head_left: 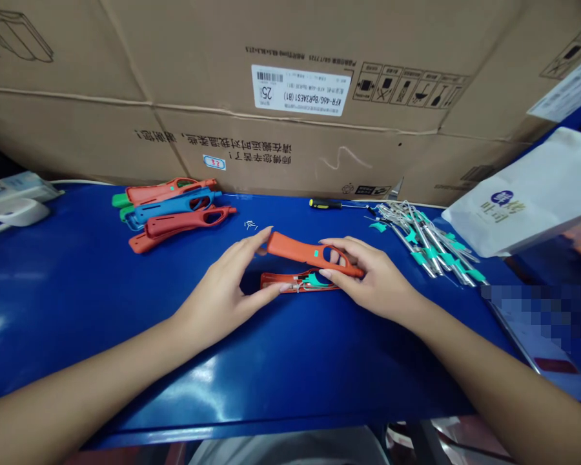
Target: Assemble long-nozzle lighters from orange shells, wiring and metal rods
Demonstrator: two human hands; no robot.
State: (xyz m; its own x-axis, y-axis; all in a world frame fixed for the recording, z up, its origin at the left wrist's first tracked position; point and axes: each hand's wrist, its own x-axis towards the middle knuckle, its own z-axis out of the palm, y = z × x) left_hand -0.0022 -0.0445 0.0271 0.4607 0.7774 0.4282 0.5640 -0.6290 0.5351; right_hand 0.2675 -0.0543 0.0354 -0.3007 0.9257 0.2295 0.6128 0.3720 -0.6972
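Both hands hold an orange plastic handle shell (297, 250) just above the blue table (77, 278). My left hand (227, 290) pinches its left end between thumb and fingers. My right hand (368, 278) grips its right end near the trigger opening. Directly beneath lies the matching orange shell half (290, 281), open side up, with metal parts and a teal piece (314, 279) inside. The upper shell is tilted, with its left end higher.
A stack of orange and blue handle shells (174, 210) lies at the back left. Several metal-and-teal inserts (426, 242) are piled at the right, with a screwdriver (334, 205) behind. Small screws (250, 225) lie loose. Cardboard boxes (290, 97) wall the back; a white bag (532, 194) sits right.
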